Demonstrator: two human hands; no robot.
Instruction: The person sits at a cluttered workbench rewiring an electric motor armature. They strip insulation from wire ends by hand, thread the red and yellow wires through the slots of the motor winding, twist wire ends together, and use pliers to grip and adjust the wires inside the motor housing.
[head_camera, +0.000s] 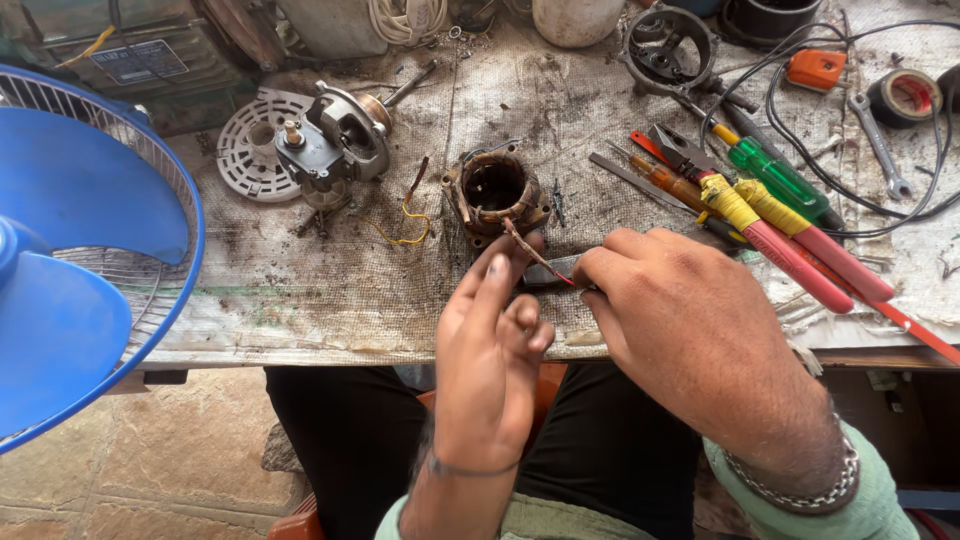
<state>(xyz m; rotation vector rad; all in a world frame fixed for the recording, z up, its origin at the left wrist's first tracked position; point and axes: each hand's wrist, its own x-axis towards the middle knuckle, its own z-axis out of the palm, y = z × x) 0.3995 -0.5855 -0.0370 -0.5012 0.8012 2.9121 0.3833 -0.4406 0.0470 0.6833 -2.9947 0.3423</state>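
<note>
Left hand (490, 345): raised over the bench edge, fingertips pinched together on a thin reddish wire (530, 252).
Right hand (680, 320): fingers closed round a small metal blade (550, 270), its tip touching the wire.
Wire: runs from the pinched fingers up to the motor coil (495, 195).
Motor coil: square block with copper winding, on the workbench (330, 300), just beyond both hands.
Fan motor housing (335, 145): grey, left of the coil, beside a white slotted disc (245, 150).
Blue fan (70, 260): guard and blades at far left.
Pliers (790, 250): red and yellow handles, right of the hands.
Green screwdriver (775, 178): behind the pliers.
Spanner (880, 150): far right, near a tape roll (903, 97).
</note>
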